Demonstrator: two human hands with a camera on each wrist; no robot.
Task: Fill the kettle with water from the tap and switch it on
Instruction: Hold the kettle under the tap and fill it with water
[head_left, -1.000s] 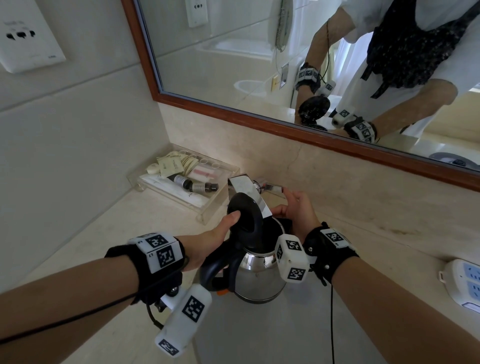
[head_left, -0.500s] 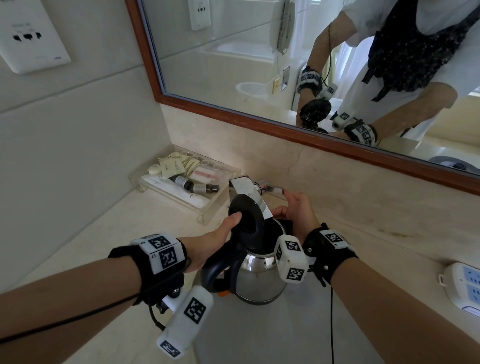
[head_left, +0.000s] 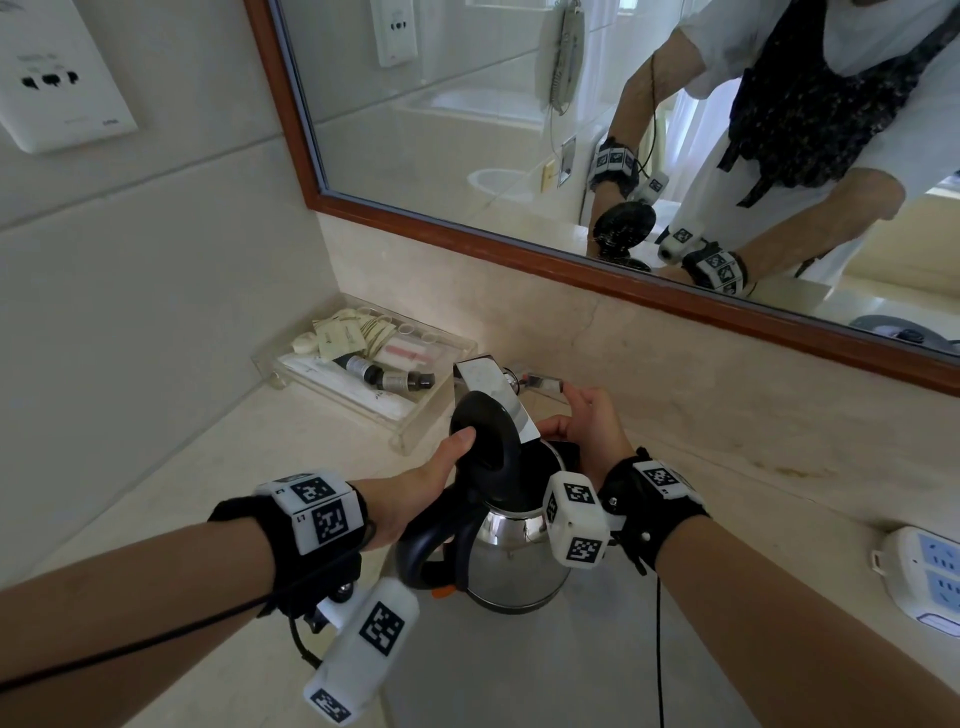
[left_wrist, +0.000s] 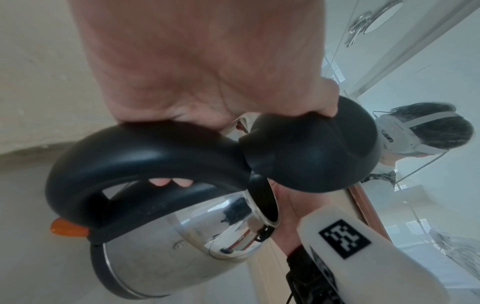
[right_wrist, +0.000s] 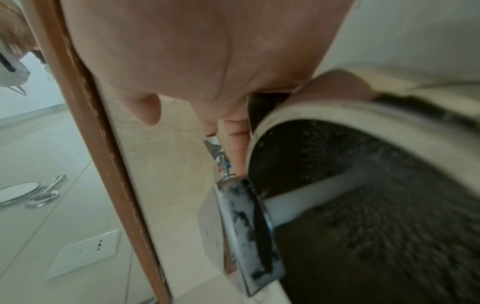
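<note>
A steel kettle (head_left: 514, 566) with a black handle hangs over the basin, its mouth under the chrome tap spout (head_left: 488, 387). My left hand (head_left: 415, 493) grips the handle (left_wrist: 145, 148), and its thumb props the black lid (head_left: 485, 441) upright. An orange switch (left_wrist: 68, 228) shows at the handle's foot. My right hand (head_left: 587, 426) reaches past the spout, its fairly straight fingers touching the tap lever (head_left: 543, 384). In the right wrist view a white stream of water (right_wrist: 311, 197) runs from the spout (right_wrist: 249, 232) into the dark kettle interior (right_wrist: 376, 226).
A clear tray (head_left: 441, 410) of toiletries sits on the counter left of the tap. A white power strip (head_left: 924, 577) lies at the right edge. A wood-framed mirror (head_left: 519, 249) runs along the back wall, and a wall socket (head_left: 52, 78) is at upper left.
The kettle stays under the spout with both hands in place; only the view has shifted slightly.
</note>
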